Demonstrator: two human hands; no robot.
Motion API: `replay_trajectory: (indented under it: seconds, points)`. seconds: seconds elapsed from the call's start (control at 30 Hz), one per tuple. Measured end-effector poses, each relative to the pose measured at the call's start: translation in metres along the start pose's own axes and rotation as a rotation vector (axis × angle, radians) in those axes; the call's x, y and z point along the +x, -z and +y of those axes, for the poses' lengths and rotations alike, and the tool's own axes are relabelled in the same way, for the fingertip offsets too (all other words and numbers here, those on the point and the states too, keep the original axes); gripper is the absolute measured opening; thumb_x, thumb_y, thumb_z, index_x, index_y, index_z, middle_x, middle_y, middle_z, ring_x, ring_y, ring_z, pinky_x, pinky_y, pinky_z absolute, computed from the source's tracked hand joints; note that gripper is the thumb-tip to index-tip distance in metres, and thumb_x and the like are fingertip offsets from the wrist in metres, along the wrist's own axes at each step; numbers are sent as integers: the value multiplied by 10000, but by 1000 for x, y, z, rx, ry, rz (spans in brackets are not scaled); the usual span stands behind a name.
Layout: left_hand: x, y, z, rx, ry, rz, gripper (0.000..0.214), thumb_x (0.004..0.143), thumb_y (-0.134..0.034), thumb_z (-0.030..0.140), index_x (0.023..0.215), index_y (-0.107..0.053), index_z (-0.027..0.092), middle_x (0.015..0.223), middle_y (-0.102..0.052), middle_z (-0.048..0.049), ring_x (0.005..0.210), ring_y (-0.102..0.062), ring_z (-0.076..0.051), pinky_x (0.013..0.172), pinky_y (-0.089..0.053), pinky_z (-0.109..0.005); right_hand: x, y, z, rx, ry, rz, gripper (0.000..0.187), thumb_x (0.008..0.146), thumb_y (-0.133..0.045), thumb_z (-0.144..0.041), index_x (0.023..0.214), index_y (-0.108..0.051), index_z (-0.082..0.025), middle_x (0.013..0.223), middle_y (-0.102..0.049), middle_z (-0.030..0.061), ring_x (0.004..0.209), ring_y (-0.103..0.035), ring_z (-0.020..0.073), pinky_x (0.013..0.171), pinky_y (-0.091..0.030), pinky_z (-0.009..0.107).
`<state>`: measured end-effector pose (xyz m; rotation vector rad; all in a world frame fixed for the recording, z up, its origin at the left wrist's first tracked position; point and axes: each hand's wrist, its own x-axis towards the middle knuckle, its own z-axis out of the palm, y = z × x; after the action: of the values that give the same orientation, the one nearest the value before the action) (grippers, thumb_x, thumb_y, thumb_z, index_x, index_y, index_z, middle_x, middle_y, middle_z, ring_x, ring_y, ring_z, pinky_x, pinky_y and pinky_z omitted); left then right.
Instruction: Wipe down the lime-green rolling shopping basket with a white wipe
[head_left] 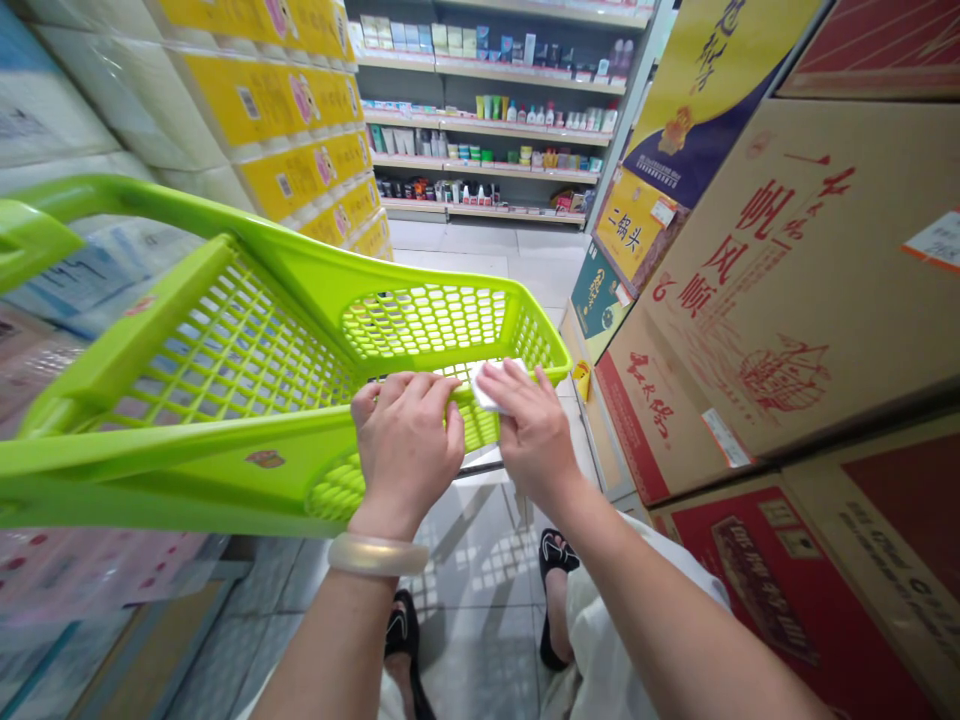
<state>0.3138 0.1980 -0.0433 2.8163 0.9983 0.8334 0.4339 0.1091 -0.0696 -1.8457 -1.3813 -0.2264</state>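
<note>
A bright green plastic shopping cart [292, 455] with latticed walls stands crosswise in front of me. My left hand [409, 440], a pale bangle [379, 556] on its wrist, has its fingers wrapped over the near rim of the basket. To its right, my right hand [536, 425] presses a folded white cloth or tissue [487, 392] against the same rim, close to the cart's narrow end. The fingers lie over the white piece, and part of it shows beneath them. The undersides of both hands are hidden.
Cardboard cartons [810, 290] are stacked close on my right. On the left stand yellow-banded paper packs [277, 130] and other wrapped packages. Shelves of bottles and tubes [487, 125] line the far end. My feet in black sandals stand on the tiled floor [472, 560].
</note>
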Motion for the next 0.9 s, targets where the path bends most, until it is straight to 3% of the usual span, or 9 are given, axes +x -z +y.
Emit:
replay_trajectory:
  seconds: [0.1, 0.27, 0.33, 0.53, 0.73, 0.9]
  points:
    - [0, 0, 0, 11, -16, 4, 235, 910, -454, 247, 990, -675, 234, 1022, -731, -69, 1042, -588, -292, 928, -331, -496, 0, -1, -6, 36, 92, -71, 490, 873, -410, -43, 1245, -649, -252, 1340, -642, 6, 1343, -509, 169, 1193, -280, 441]
    - [-1, 0, -2, -22, -19, 17, 280, 906, -454, 242, 1070, -681, 236, 1062, -731, -74, 1067, -586, -299, 936, -334, -504, 6, 16, 23, -67, -230, 57, 495, 831, -426, -12, 1168, -691, -260, 1273, -687, 30, 1299, -556, 219, 1157, -322, 519]
    - [-1, 0, -2, -26, -13, 14, 282, 904, -455, 242, 1067, -686, 235, 1061, -731, -75, 1071, -585, -303, 942, -328, -510, 6, 17, 26, -72, -256, 76, 502, 821, -423, -5, 1161, -698, -253, 1263, -692, 40, 1300, -555, 227, 1155, -325, 525]
    - [-1, 0, -2, -11, -22, 8, 279, 910, -447, 248, 1059, -681, 230, 1040, -731, -72, 1060, -585, -300, 934, -320, -509, -2, 6, 5, 23, 42, -57, 502, 856, -407, -31, 1233, -662, -241, 1341, -641, 24, 1345, -508, 188, 1177, -312, 459]
    - [0, -3, -5, -35, -25, 51, 251, 898, -471, 255, 996, -701, 238, 952, -736, -59, 1075, -591, -298, 947, -298, -506, 8, 23, 42, -78, -275, 70, 466, 821, -443, -28, 1137, -706, -247, 1238, -707, 47, 1261, -587, 240, 1142, -341, 524]
    - [-1, -5, -7, -33, -39, 103, 206, 883, -508, 280, 952, -701, 257, 905, -737, -35, 1067, -597, -292, 970, -274, -506, 10, 28, 55, -119, -301, 74, 433, 805, -439, -30, 1055, -728, -236, 1158, -738, 60, 1228, -603, 254, 1122, -373, 502]
